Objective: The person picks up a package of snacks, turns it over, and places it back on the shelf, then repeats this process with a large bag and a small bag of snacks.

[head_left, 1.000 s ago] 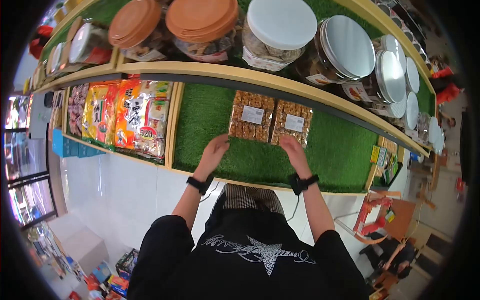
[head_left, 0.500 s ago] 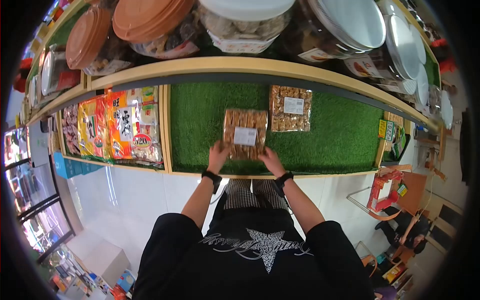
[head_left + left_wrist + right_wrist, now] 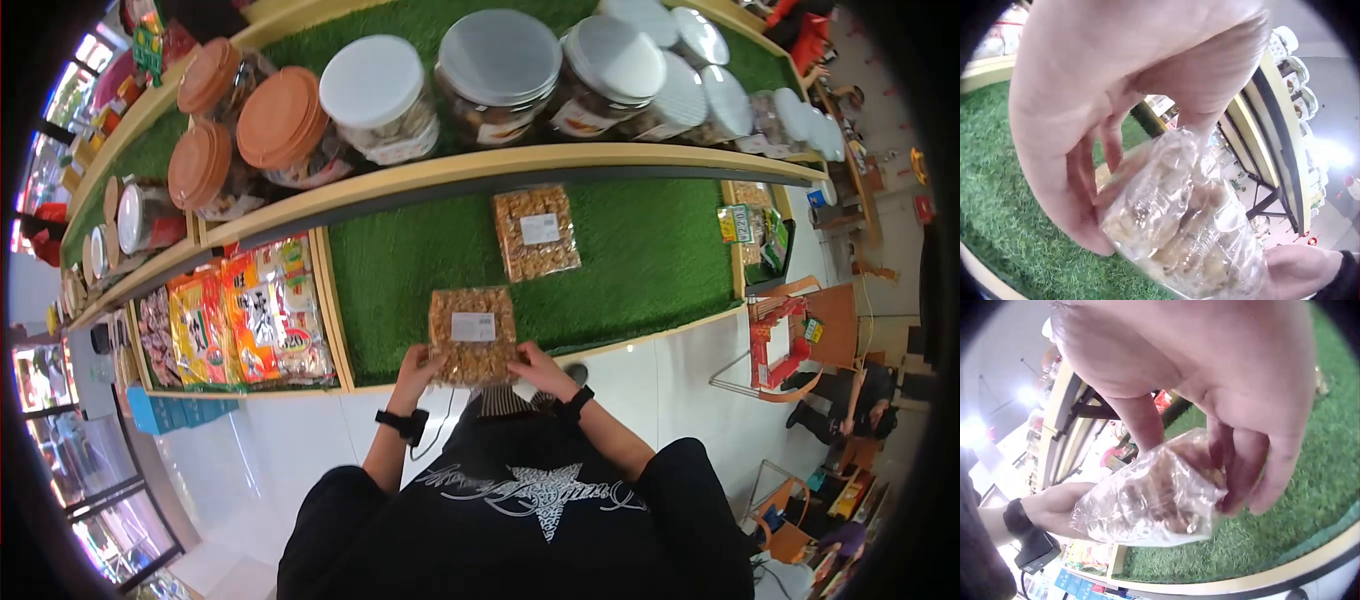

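Both hands hold a clear-wrapped package of brown nutty snack pieces (image 3: 472, 362) with a white label on top. My left hand (image 3: 415, 375) grips its left side and my right hand (image 3: 543, 370) its right side, near the front edge of the shelf. In the left wrist view, the crinkled wrapper (image 3: 1191, 231) sits between the thumb and fingers. The right wrist view shows the thumb and fingers pinching the other end of the package (image 3: 1154, 494). A second, similar package (image 3: 540, 260) lies farther back on the green turf.
Green artificial turf (image 3: 640, 260) lines the shelf, with a wooden front rail (image 3: 640, 335). Bagged snacks (image 3: 260, 315) fill the section at left. Above stands a ledge with lidded jars (image 3: 495, 70). A price tag (image 3: 735, 224) is at the right end.
The two packages lay side by side with the hands reaching toward them. The left one was then gripped and drawn to the front edge; the other stays back on the turf.
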A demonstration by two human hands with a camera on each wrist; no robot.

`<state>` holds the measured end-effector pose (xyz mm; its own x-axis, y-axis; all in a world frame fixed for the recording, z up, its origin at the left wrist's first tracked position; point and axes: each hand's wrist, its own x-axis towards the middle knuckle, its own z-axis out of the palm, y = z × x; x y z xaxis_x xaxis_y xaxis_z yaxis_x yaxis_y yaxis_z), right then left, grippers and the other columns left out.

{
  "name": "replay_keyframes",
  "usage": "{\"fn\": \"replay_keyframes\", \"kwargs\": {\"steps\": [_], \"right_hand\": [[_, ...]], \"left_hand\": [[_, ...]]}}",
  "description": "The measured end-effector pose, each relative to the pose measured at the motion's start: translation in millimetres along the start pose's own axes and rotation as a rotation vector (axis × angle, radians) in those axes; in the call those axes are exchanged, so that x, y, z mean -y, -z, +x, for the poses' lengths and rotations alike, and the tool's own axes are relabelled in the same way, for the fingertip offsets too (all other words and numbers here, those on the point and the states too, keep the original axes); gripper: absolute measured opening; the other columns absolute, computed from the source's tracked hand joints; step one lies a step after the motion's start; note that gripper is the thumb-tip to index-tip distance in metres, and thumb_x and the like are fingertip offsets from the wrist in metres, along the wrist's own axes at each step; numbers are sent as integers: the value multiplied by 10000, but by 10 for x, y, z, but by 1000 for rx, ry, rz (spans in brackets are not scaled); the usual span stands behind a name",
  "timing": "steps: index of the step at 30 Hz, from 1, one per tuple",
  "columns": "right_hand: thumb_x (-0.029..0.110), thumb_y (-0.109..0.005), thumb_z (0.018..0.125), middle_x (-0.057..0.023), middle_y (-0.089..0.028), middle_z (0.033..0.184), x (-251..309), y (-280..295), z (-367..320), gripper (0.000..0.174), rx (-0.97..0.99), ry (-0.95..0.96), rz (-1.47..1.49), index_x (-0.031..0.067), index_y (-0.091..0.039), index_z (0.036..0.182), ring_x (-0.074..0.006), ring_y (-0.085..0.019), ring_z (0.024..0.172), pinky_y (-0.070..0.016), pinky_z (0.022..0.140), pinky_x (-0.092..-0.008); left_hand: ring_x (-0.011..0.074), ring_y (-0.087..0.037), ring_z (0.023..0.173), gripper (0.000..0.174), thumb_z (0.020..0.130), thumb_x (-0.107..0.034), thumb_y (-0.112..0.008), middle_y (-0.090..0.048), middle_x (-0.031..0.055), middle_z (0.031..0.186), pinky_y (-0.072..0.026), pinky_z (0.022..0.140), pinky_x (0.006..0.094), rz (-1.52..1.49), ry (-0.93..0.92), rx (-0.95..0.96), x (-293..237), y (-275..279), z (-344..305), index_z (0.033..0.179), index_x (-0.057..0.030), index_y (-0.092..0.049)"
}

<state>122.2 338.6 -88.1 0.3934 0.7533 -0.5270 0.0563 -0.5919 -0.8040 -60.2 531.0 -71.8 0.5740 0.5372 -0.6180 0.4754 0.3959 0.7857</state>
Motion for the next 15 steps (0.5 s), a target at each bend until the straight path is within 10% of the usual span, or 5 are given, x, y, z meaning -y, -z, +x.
{"fn": "replay_keyframes", "kwargs": {"steps": [15], "right_hand": [[140, -527, 853, -122, -473, 1175, 30, 1630, -2004, 437, -476, 342, 630, 31, -341, 1233, -150, -485, 1001, -412, 824, -280]], "left_hand": [[144, -471, 954, 389, 758, -54, -623, -454, 87, 1054, -420, 779, 271, 26, -429, 381, -1254, -2180, -706, 1074, 1, -403]]}}
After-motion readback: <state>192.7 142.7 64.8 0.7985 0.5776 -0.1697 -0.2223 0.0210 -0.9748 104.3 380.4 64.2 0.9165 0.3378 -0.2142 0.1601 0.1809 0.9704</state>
